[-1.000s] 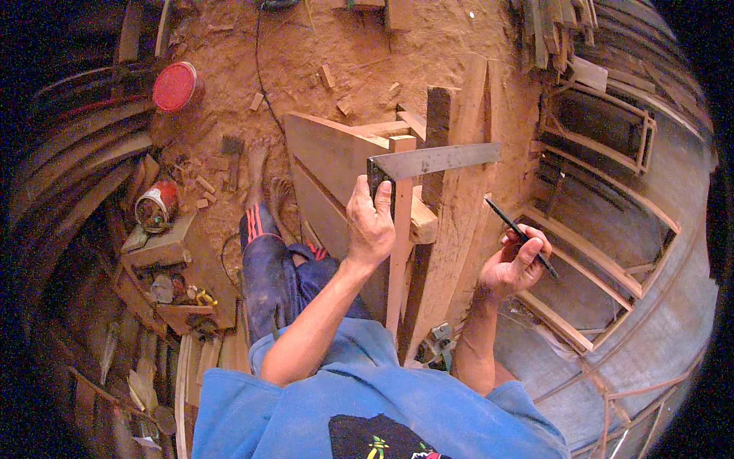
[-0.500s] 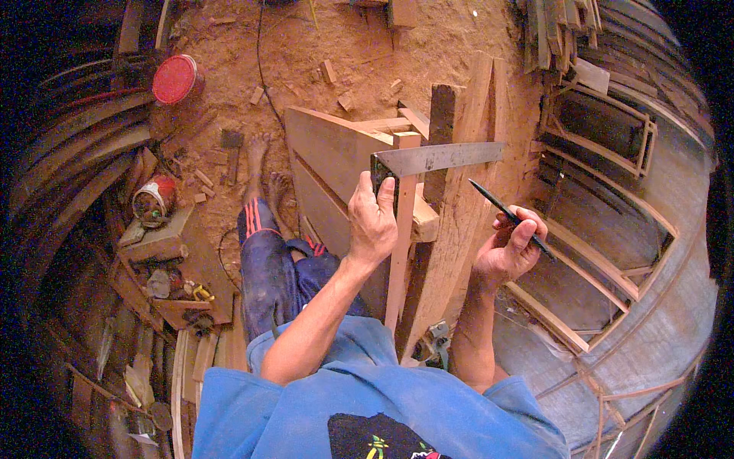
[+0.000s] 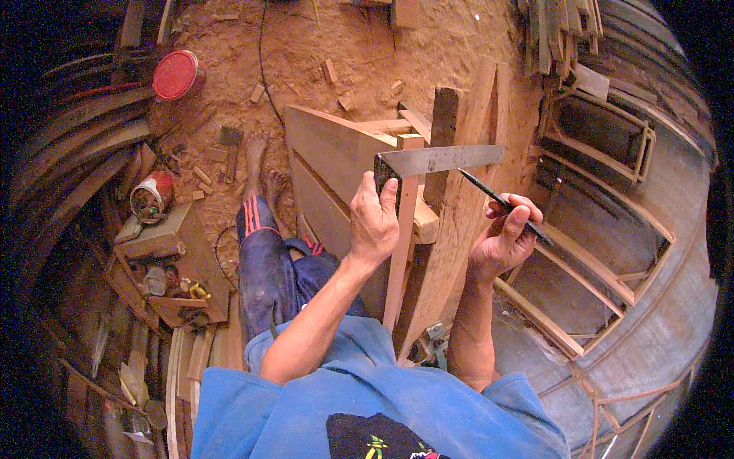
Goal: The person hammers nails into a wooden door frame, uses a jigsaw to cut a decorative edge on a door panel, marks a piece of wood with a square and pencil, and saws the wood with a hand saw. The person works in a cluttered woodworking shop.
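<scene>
My left hand grips the dark stock of a try square, thumb pressed on it, with the stock against a narrow wooden strip. The square's steel blade reaches to the right, across the strip and over a wide upright board. In my right hand a black pencil is pinched between thumb and fingers. Its tip points up and left, close below the blade's lower edge; whether it touches anything I cannot tell.
A wooden panel leans left of the strip. Offcuts, a red lid and a cable lie on the sawdust floor. A wooden box with small items stands left; wooden frames lie right.
My right hand has moved slightly left and up, bringing the pencil tip closer to the blade. My left hand and the square stay nearly in place.
</scene>
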`<action>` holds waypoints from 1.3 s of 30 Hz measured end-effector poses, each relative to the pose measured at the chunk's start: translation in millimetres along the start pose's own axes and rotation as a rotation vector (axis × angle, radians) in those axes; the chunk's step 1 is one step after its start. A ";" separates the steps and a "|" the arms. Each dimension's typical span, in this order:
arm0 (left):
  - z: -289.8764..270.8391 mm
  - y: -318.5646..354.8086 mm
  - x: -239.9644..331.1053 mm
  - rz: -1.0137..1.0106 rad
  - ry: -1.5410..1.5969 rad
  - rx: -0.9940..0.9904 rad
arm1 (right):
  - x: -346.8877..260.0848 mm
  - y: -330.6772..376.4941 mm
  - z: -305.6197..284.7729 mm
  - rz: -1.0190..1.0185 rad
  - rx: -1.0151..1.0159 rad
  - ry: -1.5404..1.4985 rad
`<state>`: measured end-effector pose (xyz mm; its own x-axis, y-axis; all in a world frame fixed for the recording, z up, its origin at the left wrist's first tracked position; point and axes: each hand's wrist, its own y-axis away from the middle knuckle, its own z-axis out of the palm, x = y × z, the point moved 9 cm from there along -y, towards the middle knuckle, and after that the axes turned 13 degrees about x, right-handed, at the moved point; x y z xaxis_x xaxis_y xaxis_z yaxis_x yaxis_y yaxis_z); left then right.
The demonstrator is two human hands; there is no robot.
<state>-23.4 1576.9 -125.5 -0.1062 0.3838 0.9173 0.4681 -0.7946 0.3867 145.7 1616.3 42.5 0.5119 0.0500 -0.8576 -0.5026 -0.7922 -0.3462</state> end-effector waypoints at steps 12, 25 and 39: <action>5.9 3.2 -12.0 -0.074 0.126 -0.047 | 3.9 -2.0 16.5 0.028 -0.046 0.008; 3.1 4.4 -8.0 -0.123 -0.012 -0.015 | 52.4 -3.8 69.8 0.151 -0.375 0.260; 5.7 2.9 -13.6 0.006 0.028 0.095 | -15.4 19.4 108.3 -0.399 -0.582 0.589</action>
<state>-15.6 1572.0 -137.3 -0.1268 0.3645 0.9225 0.5494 -0.7485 0.3713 52.6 1666.0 7.7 0.9247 0.1936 -0.3278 0.1355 -0.9720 -0.1920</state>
